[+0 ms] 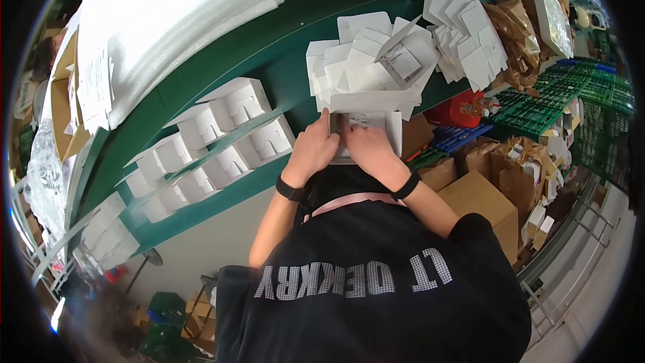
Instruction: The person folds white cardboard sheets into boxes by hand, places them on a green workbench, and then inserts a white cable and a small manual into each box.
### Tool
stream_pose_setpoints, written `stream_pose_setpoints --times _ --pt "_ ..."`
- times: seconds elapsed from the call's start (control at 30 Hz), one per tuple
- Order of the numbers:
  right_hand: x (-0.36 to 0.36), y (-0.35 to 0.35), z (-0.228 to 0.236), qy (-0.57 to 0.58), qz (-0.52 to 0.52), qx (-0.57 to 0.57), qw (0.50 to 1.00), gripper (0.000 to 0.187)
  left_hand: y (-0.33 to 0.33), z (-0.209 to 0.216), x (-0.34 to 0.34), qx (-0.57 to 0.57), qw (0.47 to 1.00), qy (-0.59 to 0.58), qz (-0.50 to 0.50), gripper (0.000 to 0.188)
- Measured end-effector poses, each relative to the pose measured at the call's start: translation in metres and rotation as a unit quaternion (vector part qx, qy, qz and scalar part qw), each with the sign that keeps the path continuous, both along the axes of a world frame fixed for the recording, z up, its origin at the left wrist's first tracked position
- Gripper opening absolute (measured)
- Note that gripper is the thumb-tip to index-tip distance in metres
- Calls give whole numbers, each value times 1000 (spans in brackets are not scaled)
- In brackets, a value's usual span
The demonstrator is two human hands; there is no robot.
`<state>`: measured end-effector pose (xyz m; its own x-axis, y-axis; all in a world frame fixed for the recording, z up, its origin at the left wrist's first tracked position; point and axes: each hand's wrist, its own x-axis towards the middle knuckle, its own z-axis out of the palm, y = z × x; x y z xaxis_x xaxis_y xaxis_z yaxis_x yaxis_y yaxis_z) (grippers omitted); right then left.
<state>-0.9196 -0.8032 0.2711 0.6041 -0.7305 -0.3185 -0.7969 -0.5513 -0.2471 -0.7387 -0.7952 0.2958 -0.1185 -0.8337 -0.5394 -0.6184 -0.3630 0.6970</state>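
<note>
My left hand (312,149) and my right hand (368,148) meet at the edge of a green workbench (269,54), both gripping a small white cardboard carton (384,123) with one flap open. Each wrist wears a black band. Just beyond the carton lies a loose heap of flat and half-folded white cartons (366,60). To the left of my left hand stand rows of assembled white boxes with cut-out inserts (222,141).
A tall stack of white foam sheets (181,20) fills the upper left. More flat white cartons (470,40) and brown paper bags (514,27) lie at the upper right. Brown cardboard boxes (480,198), green crates (537,111) and a red container (457,107) sit on the right.
</note>
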Motion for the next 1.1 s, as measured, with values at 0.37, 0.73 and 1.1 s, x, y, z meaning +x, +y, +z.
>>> stream_pose_setpoints --times 0.37,0.73,1.1 --pt "-20 4 25 -46 -56 80 994 24 28 -14 -23 -35 999 17 30 73" --pt "0 -9 -6 -205 -346 -64 913 14 30 -10 -43 -71 984 116 113 64" --pt "35 -32 7 -257 -383 -96 882 13 32 -16 -27 -296 941 102 130 76"
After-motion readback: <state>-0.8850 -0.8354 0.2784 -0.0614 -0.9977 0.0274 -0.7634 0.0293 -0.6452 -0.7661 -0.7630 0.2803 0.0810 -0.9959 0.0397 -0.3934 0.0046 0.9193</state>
